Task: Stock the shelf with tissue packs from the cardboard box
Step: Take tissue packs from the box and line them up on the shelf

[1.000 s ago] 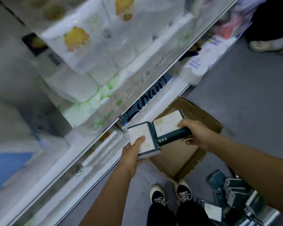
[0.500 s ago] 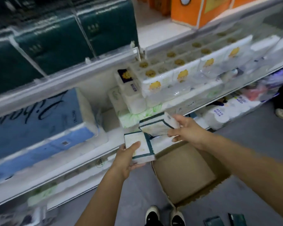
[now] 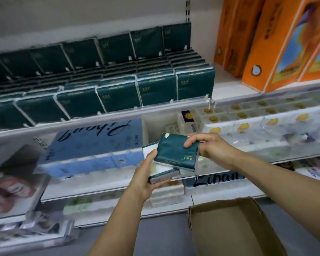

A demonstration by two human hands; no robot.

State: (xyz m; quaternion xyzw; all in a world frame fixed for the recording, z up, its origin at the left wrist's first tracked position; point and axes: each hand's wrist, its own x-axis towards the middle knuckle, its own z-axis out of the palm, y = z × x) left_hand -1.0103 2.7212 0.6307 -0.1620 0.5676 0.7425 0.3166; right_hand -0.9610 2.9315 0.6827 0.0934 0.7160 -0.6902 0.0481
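The upper shelf (image 3: 233,89) carries dark green tissue packs (image 3: 155,87) in tight rows up to a clear front rail (image 3: 118,112). A bare strip lies between the rightmost row and the orange boxes (image 3: 266,43). Below, a blue bundle (image 3: 92,145) and white multipacks (image 3: 248,130) flank a narrow recess. The cardboard box (image 3: 229,228) stands open-topped on the floor.

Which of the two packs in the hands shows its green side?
The pack in the right hand, the upper pack, shows green. The lower pack, in the left hand, shows mostly white.
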